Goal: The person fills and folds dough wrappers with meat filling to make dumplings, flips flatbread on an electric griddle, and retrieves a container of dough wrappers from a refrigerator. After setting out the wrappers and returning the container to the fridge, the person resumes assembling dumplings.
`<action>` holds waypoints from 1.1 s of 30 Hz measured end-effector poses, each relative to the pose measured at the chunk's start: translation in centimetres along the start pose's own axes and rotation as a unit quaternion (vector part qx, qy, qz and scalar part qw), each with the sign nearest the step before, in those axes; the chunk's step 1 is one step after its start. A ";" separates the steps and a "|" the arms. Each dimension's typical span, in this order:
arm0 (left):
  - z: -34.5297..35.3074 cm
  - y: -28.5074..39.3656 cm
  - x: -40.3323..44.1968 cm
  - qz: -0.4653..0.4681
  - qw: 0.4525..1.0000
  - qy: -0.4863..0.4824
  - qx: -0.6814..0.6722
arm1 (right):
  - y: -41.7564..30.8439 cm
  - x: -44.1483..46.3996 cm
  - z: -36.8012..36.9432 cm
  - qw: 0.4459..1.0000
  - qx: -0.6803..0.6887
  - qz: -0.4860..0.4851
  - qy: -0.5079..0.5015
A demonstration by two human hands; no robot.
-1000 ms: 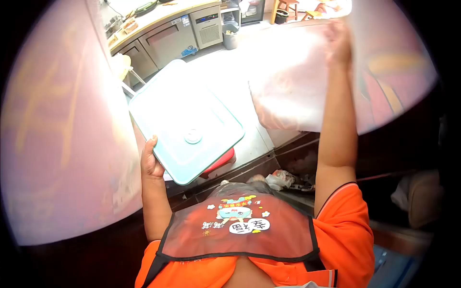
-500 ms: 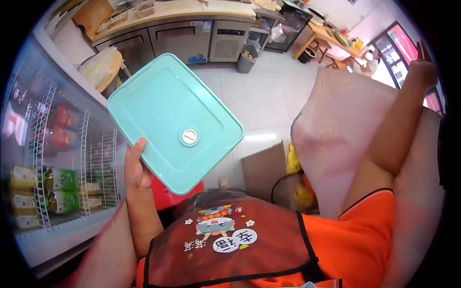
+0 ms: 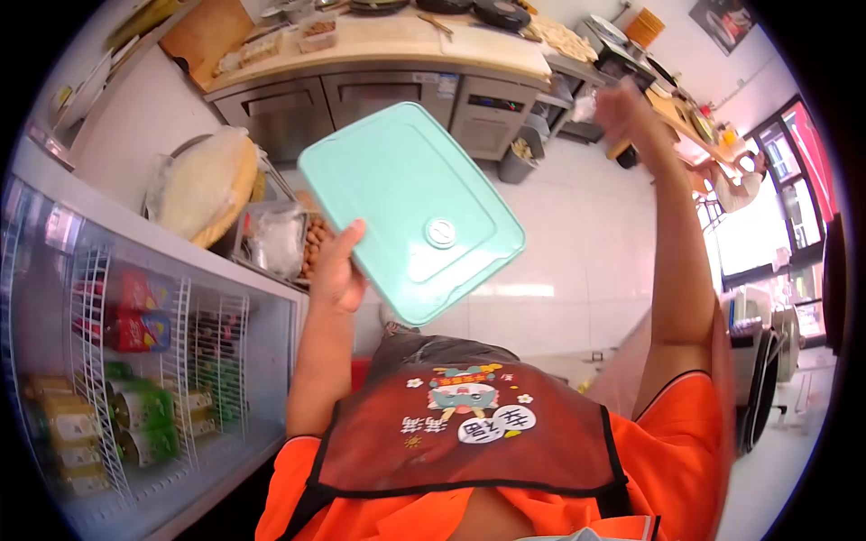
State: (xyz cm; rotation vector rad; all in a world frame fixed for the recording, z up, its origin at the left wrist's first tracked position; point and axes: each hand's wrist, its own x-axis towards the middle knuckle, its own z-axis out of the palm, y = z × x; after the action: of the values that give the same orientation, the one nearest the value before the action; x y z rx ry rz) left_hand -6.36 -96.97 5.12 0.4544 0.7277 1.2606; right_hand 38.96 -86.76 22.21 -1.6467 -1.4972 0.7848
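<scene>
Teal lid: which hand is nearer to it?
Left. The left hand grips the teal lid at its edge; the right hand is out to its right, not touching it.

Grey bin (image 3: 521, 162) beside counter (image 3: 397, 47); brown eggs (image 3: 316, 242) near plastic bag (image 3: 276, 240).

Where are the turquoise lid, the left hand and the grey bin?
Turquoise lid (image 3: 406, 204), head view: flat top panel.
Left hand (image 3: 339, 272), head view: middle, below the thumb.
Grey bin (image 3: 520, 166), head view: outer side wall.

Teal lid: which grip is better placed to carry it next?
Left, probably: the left grip holds an edge of the teal lid, while the right grip is raised, apart from it.
</scene>
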 end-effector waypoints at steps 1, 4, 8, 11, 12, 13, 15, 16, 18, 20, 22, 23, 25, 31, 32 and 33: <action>0.5 0.4 3.1 0.000 0.999 -0.039 -0.020 | 1.1 0.8 3.7 0.998 0.017 0.033 -0.049; 2.5 1.4 9.6 0.013 0.999 -0.048 0.006 | 3.8 0.8 11.6 0.983 0.034 0.095 -0.151; 5.3 2.0 18.7 -0.011 0.996 -0.080 0.033 | 4.8 4.9 16.1 0.976 0.098 0.160 -0.106; 8.1 2.0 24.5 -0.034 0.993 -0.098 0.056 | 8.0 9.7 17.6 0.988 0.080 0.134 0.014; 8.9 1.6 26.2 -0.045 0.991 -0.107 0.059 | 9.3 11.1 17.7 0.988 0.069 0.127 0.056; 9.7 1.6 28.2 -0.051 0.991 -0.110 0.063 | 10.5 13.0 17.9 0.988 0.063 0.122 0.078; 11.6 1.2 32.2 -0.062 0.988 -0.119 0.074 | 13.3 16.7 18.1 0.985 0.051 0.111 0.125; 12.3 0.7 34.9 -0.067 0.988 -0.121 0.072 | 14.4 19.0 18.1 0.983 0.060 0.102 0.139; 13.0 -0.7 40.2 -0.079 0.986 -0.118 0.082 | 16.2 22.9 17.7 0.978 0.097 0.102 0.156; 14.8 -1.7 45.9 -0.088 0.984 -0.127 0.090 | 18.8 27.8 16.5 0.973 0.106 0.122 0.166; 16.7 -2.2 50.7 -0.099 0.983 -0.118 0.099 | 21.7 31.8 16.5 0.968 0.116 0.122 0.188; 17.9 -2.5 53.9 -0.102 0.982 -0.129 0.094 | 22.7 34.9 16.1 0.966 0.120 0.112 0.198; 17.8 -3.5 59.2 -0.114 0.980 -0.141 0.083 | 24.8 38.3 15.5 0.969 0.085 0.117 0.200; 19.7 -4.4 70.4 -0.121 0.986 -0.095 0.057 | 28.2 48.4 17.0 0.961 0.080 0.165 0.207; 20.0 -5.5 72.8 -0.124 0.986 -0.089 0.064 | 28.1 49.4 16.7 0.955 0.092 0.181 0.216; 19.9 -7.0 75.9 -0.132 0.985 -0.086 0.071 | 28.0 50.9 16.7 0.947 0.103 0.200 0.228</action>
State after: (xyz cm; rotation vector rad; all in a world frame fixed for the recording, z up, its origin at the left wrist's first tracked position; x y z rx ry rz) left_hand 22.53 -24.27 -4.03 0.5565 0.7083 0.9133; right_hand 45.76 -34.70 -7.83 -1.8375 -0.7441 0.6788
